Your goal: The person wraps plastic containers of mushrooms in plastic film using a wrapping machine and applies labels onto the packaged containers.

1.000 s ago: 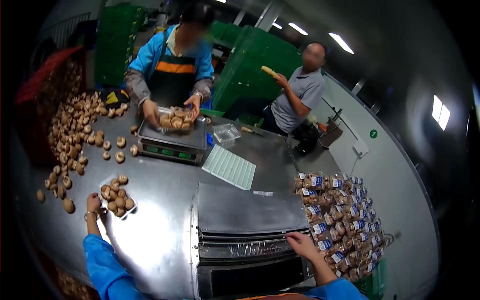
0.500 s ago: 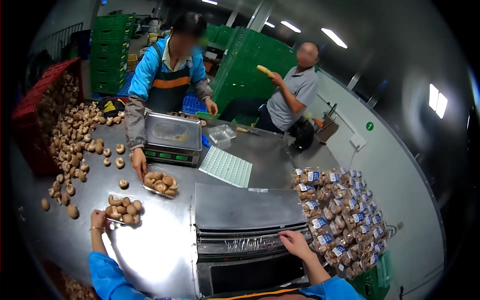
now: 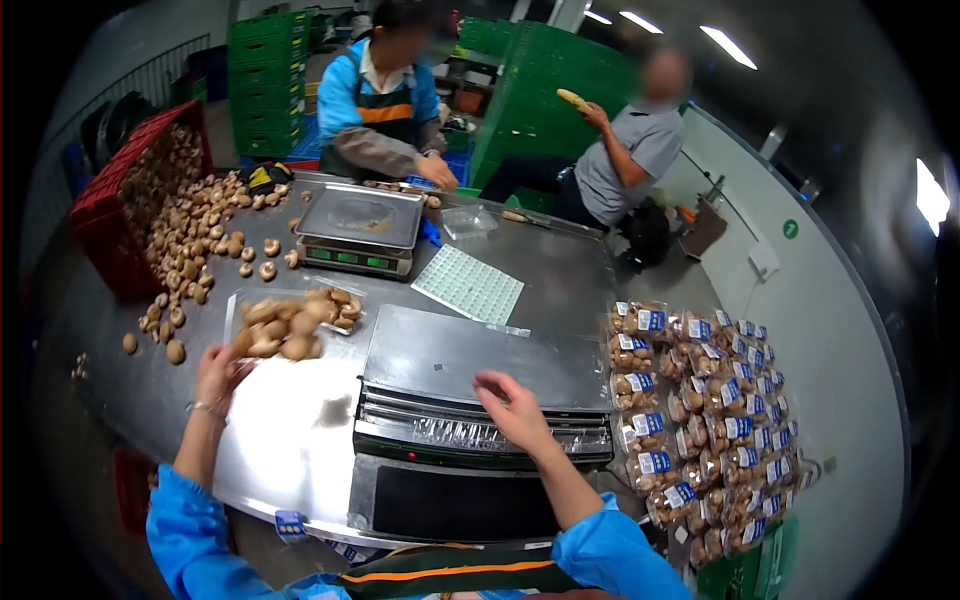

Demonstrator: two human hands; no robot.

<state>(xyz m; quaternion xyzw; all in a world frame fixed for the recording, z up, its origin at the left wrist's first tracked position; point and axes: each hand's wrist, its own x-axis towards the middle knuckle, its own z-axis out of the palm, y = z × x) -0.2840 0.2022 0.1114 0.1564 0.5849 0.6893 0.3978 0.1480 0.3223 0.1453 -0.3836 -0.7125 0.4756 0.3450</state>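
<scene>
My left hand (image 3: 222, 372) grips the near left edge of a clear tray of brown mushrooms (image 3: 280, 330), which is raised off the metal table and blurred by motion. Behind it, partly covered, lies a second tray of mushrooms (image 3: 345, 310). My right hand (image 3: 512, 408) hovers over the film wrapping machine (image 3: 450, 350), its fingers apart and holding nothing. Clear film (image 3: 480, 435) shows in the machine's slot, and a dark flat plate (image 3: 465, 498) is at its front.
A scale (image 3: 358, 225) and a pale green sheet of labels (image 3: 468, 285) lie ahead. Loose mushrooms spill from a red crate (image 3: 130, 215) at left. Wrapped, labelled packs (image 3: 715, 420) are stacked at right. A co-worker (image 3: 385, 110) stands opposite; another person (image 3: 630, 150) sits behind.
My left hand has lifted the mushroom tray and moved it to the right. My right hand has left the film slot and moved left and up. The co-worker's hand has left the second tray.
</scene>
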